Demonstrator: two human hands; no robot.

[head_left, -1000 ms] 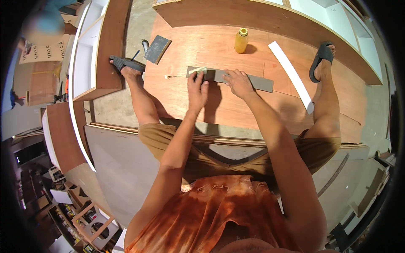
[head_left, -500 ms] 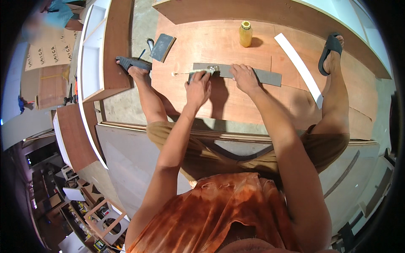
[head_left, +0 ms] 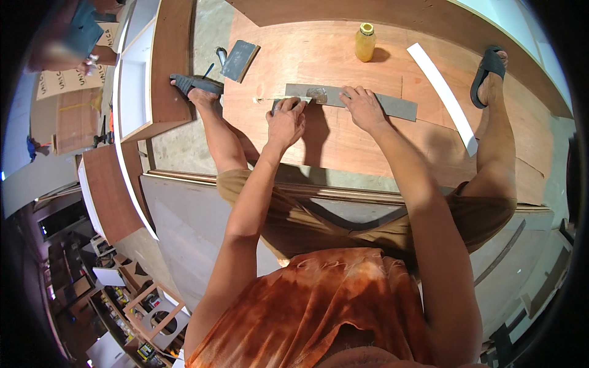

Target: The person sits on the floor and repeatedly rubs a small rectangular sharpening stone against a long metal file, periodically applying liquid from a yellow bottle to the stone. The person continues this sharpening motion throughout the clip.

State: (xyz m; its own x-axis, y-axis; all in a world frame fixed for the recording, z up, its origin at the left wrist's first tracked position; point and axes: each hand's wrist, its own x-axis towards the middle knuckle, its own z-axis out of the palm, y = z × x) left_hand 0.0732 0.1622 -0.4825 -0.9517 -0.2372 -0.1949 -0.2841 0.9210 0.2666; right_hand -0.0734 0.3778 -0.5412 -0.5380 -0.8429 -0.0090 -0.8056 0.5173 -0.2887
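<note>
A long grey strip (head_left: 396,107) lies across the wooden board in front of me. My right hand (head_left: 366,110) rests on its middle, bent fingertips holding it down. My left hand (head_left: 286,124) is closed around a thin tool crusted with pale stuff (head_left: 265,99), at the near edge of the strip's left end. Its working end is partly hidden by my fingers, so its exact kind is unclear. Between my hands, a glossy wet patch (head_left: 317,95) that looks like glue sits on the strip. Beyond the strip stands an open bottle of yellow liquid (head_left: 365,44).
A curved white strip (head_left: 445,101) lies to the right, near my sandalled foot (head_left: 489,73). A dark rectangular block (head_left: 240,61) lies at the far left of the wooden board (head_left: 294,49). Cabinet frames (head_left: 169,67) stand left and ahead. Another person (head_left: 83,37) is at the upper left.
The glossy patch on the strip shows more fully, as the tool in my left hand has drawn slightly toward me. My right hand keeps its place. The other person has shifted.
</note>
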